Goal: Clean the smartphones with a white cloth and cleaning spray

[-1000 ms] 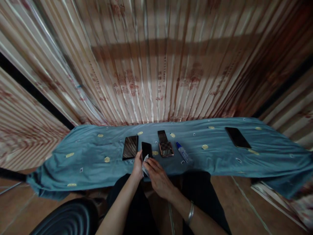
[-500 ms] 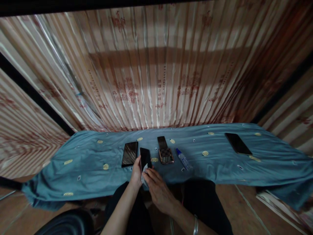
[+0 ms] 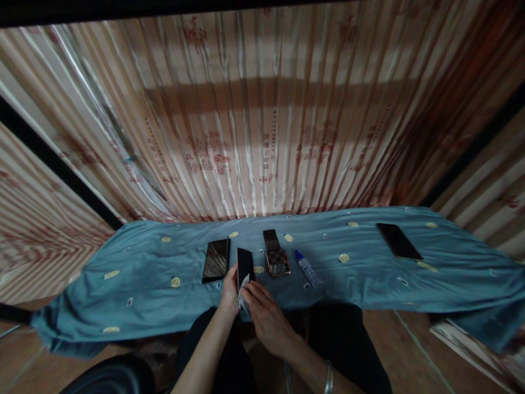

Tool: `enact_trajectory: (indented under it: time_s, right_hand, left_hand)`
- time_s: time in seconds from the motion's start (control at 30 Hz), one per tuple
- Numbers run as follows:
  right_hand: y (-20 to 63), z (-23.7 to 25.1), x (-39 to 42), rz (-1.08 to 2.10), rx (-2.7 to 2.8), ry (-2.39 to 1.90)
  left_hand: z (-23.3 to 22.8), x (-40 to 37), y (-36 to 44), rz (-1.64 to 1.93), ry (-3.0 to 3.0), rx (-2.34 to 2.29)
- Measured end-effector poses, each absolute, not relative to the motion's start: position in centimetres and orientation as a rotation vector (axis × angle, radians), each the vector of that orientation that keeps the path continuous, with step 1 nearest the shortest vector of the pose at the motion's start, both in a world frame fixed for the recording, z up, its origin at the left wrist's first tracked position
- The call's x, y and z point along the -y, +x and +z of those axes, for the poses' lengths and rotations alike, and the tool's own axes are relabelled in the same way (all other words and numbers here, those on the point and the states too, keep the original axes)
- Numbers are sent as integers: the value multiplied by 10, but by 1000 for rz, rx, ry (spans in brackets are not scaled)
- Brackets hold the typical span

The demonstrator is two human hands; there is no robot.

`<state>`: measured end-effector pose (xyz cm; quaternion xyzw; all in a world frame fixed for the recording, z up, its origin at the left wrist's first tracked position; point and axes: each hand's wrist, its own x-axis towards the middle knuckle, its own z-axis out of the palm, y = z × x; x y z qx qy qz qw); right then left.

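Observation:
My left hand (image 3: 230, 290) grips a dark smartphone (image 3: 245, 262) by its left side, tilted above the near edge of the cloth. Closed on a pale grey wipe (image 3: 244, 298), my right hand (image 3: 262, 306) presses it against the lower part of the phone's screen. Left of the hands lies another dark phone (image 3: 216, 260), face up. To the right rests a flip phone (image 3: 278, 260), unfolded, with a checked gold-edged part. Beside it is a clear bottle with a blue cap (image 3: 307, 268), lying on its side.
A blue patterned cloth (image 3: 143, 273) covers the long table. Far to the right lies one more dark phone (image 3: 398, 241). Striped curtains (image 3: 246, 109) hang behind and at both sides, with dark poles (image 3: 57, 158) near them. A black round seat (image 3: 109, 377) stands at lower left.
The held phone has turned slightly, and its side edge shows more. The wipe and my right hand have shifted only a little on it. Things on the table stay put.

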<state>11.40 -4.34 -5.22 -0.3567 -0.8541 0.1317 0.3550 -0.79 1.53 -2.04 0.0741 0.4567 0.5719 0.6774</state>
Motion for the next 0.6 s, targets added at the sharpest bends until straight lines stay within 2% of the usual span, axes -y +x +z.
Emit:
enact_trajectory:
  time_s: [0.27, 0.6]
  right_hand:
    - [115, -51, 55, 415, 2292, -906]
    - [118, -55, 42, 342, 2222, -918]
  left_hand:
    - [-9, -16, -13, 1315, 175, -1046]
    - [-11, -13, 0, 1282, 113, -1027]
